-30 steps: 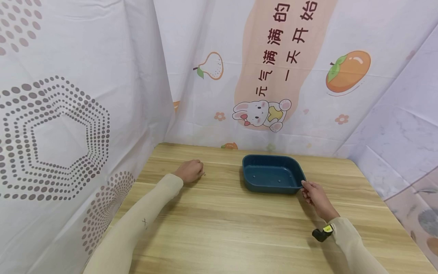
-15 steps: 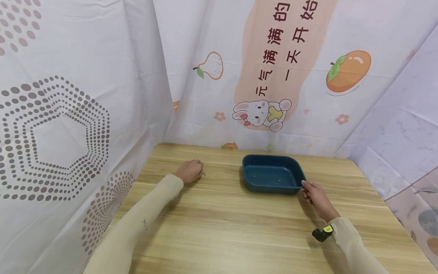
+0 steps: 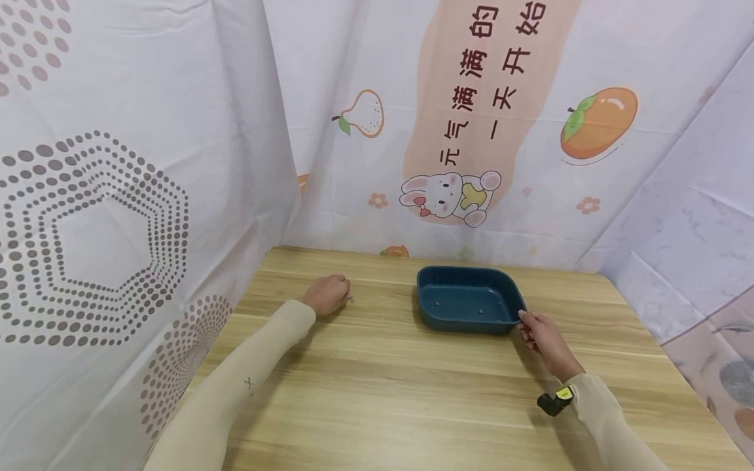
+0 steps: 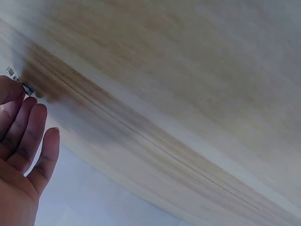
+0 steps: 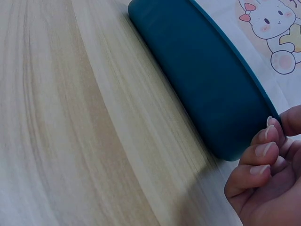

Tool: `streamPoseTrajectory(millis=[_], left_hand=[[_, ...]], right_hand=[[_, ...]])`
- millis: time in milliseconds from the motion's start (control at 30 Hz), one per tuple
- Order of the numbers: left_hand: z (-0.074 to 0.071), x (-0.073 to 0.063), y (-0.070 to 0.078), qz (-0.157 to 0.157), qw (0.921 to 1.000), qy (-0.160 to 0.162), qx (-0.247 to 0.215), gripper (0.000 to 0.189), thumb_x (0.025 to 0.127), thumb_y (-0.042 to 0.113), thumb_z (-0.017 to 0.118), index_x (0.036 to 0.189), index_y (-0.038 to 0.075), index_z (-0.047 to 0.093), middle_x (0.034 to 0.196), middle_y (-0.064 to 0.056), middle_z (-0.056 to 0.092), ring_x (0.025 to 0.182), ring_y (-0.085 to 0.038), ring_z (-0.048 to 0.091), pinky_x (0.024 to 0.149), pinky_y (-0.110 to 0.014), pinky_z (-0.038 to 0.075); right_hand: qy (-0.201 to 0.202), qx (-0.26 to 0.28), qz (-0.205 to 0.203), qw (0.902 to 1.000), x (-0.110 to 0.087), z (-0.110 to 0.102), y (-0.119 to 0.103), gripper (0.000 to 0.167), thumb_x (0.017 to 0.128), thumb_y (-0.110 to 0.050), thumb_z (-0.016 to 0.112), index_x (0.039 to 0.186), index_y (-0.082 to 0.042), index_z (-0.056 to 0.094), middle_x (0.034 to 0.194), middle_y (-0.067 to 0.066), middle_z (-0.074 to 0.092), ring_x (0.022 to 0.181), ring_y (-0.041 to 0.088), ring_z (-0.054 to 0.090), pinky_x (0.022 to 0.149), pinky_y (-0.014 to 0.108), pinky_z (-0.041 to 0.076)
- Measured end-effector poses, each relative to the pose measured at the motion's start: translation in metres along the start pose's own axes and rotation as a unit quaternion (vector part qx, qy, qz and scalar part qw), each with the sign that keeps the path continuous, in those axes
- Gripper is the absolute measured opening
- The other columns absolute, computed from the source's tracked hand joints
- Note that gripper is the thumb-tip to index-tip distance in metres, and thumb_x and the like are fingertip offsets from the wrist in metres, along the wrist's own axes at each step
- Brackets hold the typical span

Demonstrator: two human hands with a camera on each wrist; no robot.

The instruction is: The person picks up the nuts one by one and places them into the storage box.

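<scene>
Over the left part of the table, my left hand [image 3: 327,294] pinches a small metal nut [image 4: 27,89] between thumb and fingertips. Just beyond those fingertips, in the left wrist view, more small shiny metal [image 4: 9,71] shows; whether it touches the held piece I cannot tell. A dark teal plastic basin [image 3: 471,325] stands at the back of the table, right of centre. My right hand [image 3: 546,343] grips its front right corner, the thumb at the rim and the other fingers curled against the outer wall. Inside the basin lie a few tiny metal pieces [image 3: 480,311].
The wood-grain table [image 3: 377,392] carries the basin. A printed curtain [image 3: 353,170] hangs behind it, and another patterned curtain [image 3: 235,163] runs along the left edge. A black device with a yellow label [image 3: 554,401] sits at my right wrist.
The small metal by my left fingertips has shifted slightly. Both hands and the basin stay in practically the same place.
</scene>
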State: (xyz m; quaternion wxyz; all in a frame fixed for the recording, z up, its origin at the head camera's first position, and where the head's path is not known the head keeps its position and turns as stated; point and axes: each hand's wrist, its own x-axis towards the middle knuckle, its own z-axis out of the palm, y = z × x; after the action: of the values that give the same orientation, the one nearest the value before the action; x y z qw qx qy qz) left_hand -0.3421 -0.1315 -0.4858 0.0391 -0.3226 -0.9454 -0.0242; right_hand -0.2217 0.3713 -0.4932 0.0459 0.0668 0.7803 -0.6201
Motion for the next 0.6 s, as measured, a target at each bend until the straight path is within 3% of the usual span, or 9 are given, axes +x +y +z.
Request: streamPoseTrajectory(millis=[600], left_hand=[[-0.0005,-0.0032,-0.0023,0.006,0.999,0.041,-0.018,0.01,0.1,0.009,0.061,0.094,0.006,0.068,0.088,-0.002,0.064,0.079,-0.016,0.063,0.069,-0.032,0.056]], right_hand=[[-0.006,-0.005,-0.003,1.0,-0.0017,0.0009,-0.0034,0.043,0.112,-0.038,0.041,0.096,0.0,0.053,0.072,-0.003,0.047,0.057,0.008,0.04,0.052,0.023,0.038]])
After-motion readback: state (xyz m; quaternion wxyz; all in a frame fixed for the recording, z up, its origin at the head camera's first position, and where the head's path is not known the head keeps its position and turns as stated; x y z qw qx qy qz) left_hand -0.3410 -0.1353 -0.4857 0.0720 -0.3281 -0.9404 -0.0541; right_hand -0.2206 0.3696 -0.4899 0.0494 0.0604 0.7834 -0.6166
